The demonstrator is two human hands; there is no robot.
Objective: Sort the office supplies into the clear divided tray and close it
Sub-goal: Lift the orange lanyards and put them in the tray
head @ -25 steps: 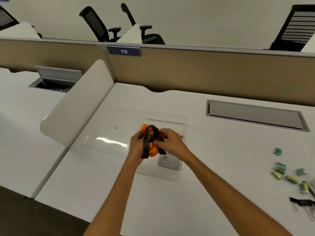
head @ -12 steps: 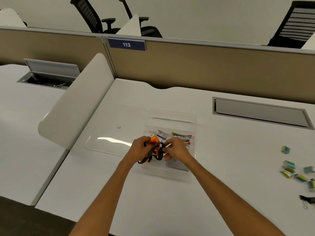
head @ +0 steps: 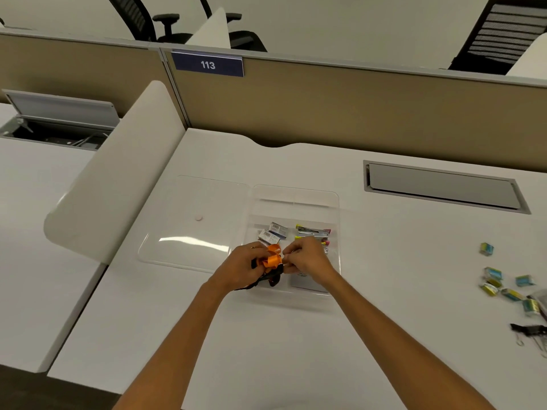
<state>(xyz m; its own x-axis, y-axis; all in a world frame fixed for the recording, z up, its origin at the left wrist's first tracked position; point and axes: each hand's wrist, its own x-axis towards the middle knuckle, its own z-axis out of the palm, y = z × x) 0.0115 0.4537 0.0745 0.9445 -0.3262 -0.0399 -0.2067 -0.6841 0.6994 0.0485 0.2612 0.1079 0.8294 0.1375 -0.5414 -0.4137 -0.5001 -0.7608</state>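
The clear divided tray (head: 296, 199) lies open mid-desk, its clear lid (head: 192, 220) flat to the left. Inside sit small staple boxes (head: 273, 233), a coloured pack (head: 313, 230) and a white card (head: 307, 281). My left hand (head: 241, 266) and my right hand (head: 307, 257) both grip a bundled orange and black lanyard (head: 272, 261) low over the tray's near left compartment. Black strap ends (head: 266, 281) trail down into the tray.
Several small blue and yellow staple boxes (head: 503, 284) lie loose at the desk's right, with black binder clips (head: 529, 329) near the right edge. A grey cable hatch (head: 444, 187) is set into the desk behind. A white divider panel (head: 118, 173) stands at the left.
Both hands have lowered the lanyard bundle from above the tray down into its near left compartment. The camera tilted down and closer.
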